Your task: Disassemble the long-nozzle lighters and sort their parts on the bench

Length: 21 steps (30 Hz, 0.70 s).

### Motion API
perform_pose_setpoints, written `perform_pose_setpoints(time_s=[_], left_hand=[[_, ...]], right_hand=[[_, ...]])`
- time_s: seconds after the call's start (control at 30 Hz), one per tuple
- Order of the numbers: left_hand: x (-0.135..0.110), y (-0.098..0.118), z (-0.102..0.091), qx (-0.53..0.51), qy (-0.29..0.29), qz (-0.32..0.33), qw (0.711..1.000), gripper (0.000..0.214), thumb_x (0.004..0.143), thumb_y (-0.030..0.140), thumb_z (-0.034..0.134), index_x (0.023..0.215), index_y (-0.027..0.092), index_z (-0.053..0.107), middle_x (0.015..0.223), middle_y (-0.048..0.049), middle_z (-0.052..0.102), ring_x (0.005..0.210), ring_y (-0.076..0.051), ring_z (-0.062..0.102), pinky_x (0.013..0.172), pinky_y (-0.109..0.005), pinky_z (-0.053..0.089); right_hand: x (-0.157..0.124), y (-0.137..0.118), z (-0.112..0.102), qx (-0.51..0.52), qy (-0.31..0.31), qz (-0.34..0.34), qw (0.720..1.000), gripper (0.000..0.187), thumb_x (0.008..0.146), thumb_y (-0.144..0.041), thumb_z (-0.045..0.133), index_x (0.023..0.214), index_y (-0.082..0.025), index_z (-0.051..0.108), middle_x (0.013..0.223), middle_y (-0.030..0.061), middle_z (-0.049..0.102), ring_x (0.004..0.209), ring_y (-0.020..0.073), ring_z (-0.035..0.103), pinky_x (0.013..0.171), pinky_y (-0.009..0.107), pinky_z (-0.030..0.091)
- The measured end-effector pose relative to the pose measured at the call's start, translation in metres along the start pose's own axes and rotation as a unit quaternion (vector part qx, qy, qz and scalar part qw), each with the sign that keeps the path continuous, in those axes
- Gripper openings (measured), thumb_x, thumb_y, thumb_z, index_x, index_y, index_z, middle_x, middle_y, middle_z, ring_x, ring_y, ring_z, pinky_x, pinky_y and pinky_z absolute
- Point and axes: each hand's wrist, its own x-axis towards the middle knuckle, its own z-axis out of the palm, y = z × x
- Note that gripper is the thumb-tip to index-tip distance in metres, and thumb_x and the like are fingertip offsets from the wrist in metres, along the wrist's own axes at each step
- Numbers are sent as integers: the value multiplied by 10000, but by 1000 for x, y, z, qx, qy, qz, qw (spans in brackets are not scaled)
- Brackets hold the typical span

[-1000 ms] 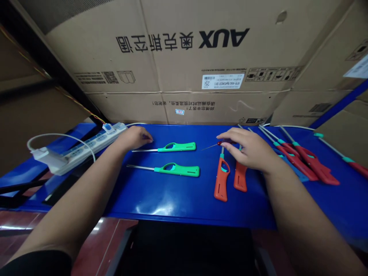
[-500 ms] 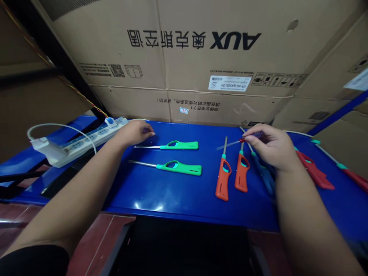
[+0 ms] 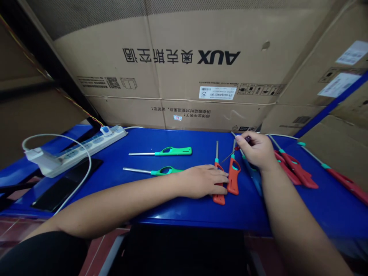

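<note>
My left hand (image 3: 204, 181) lies across the handle of an orange long-nosed utility lighter (image 3: 219, 198), with the fingers over its lower part. A second orange lighter (image 3: 233, 176) stands just to the right of it. My right hand (image 3: 255, 150) pinches a thin metal rod with a red end (image 3: 235, 149) between finger and thumb. Below that hand lies a blue lighter (image 3: 253, 176), partly hidden. Two green lighters (image 3: 173, 151) (image 3: 166, 171) lie to the left, the lower one partly under my left forearm. Several red lighters (image 3: 296, 172) lie on the right.
A white power strip (image 3: 86, 147) with a white cable (image 3: 80, 153) and a black phone (image 3: 66, 184) lie at the left of the blue table (image 3: 201, 138). Cardboard boxes (image 3: 184, 65) stand along the back edge. The table's front edge runs just beyond my forearms.
My left hand has moved right from the green lighter's tip onto the orange lighter. My right hand has shifted slightly left, still pinching the rod. The camera view has tilted slightly.
</note>
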Motion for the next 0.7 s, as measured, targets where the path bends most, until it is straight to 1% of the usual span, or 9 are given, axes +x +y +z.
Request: perform_pose_setpoints(time_s=[0.1, 0.2, 0.3, 0.37, 0.47, 0.53, 0.6, 0.63, 0.7], left_hand=[[9, -10, 0, 35, 29, 75, 996, 249, 981, 227, 528, 1167, 302, 676, 1380, -25, 612, 1366, -196, 483, 1151, -373, 354], [12, -13, -1, 75, 54, 107, 990, 250, 977, 203, 525, 1145, 305, 679, 1185, -31, 702, 1228, -195, 589, 1139, -358, 377], [7, -4, -7, 106, 85, 111, 984, 273, 1012, 221, 455, 1164, 304, 666, 1107, -32, 711, 1173, -191, 604, 1153, -353, 359], [0, 10, -16, 118, 99, 106, 982, 287, 1037, 277, 406, 1168, 319, 657, 1130, -29, 702, 1148, -185, 602, 1143, -352, 363], [-15, 38, -33, 116, 111, 86, 983, 304, 1045, 299, 379, 1162, 314, 660, 1146, -32, 691, 1077, -185, 602, 1037, -338, 437], [-26, 53, -38, 112, 123, 62, 984, 287, 1031, 254, 407, 1137, 239, 674, 1046, -58, 696, 922, -180, 603, 861, -336, 496], [-38, 60, -34, 105, 128, 18, 986, 252, 1013, 253, 460, 1129, 170, 668, 907, -66, 679, 793, -176, 581, 696, -342, 482], [-44, 60, -30, 99, 126, -7, 987, 259, 1008, 286, 483, 1133, 147, 662, 857, -63, 665, 763, -180, 573, 655, -345, 468], [-54, 57, -17, 85, 117, -53, 988, 340, 999, 386, 508, 1151, 117, 651, 820, -61, 651, 753, -192, 575, 639, -350, 463]], right_hand=[[0, 0, -3, -9, 17, 2, 1000, 306, 867, -403, 629, 636, -204, 608, 515, -36, 535, 463, 105, 447, 487, 247, 359], [-1, 2, -5, 4, 107, 22, 994, 323, 848, -436, 639, 618, -216, 584, 509, -39, 504, 467, 113, 428, 479, 258, 351], [0, 9, -6, 57, 205, 46, 976, 363, 850, -513, 618, 619, -237, 570, 538, -19, 527, 483, 142, 450, 476, 289, 362], [1, 13, -7, 84, 230, 58, 968, 365, 849, -541, 620, 634, -249, 581, 563, -6, 551, 486, 156, 458, 476, 310, 369], [1, 13, -6, 85, 220, 60, 970, 353, 848, -535, 638, 636, -258, 589, 576, 4, 559, 493, 166, 462, 485, 328, 379], [0, 8, -4, 71, 206, 51, 975, 362, 856, -535, 631, 627, -258, 581, 565, 2, 550, 499, 169, 472, 491, 329, 388], [-1, 0, -1, 58, 188, 41, 980, 369, 867, -523, 620, 621, -253, 572, 547, -5, 538, 495, 163, 473, 493, 323, 396], [-2, -4, 1, 51, 177, 35, 982, 367, 873, -508, 616, 618, -249, 568, 538, -10, 532, 489, 157, 469, 493, 316, 398], [-3, -10, 6, 37, 148, 21, 988, 353, 878, -465, 610, 608, -242, 559, 522, -19, 523, 477, 145, 460, 488, 300, 394]])
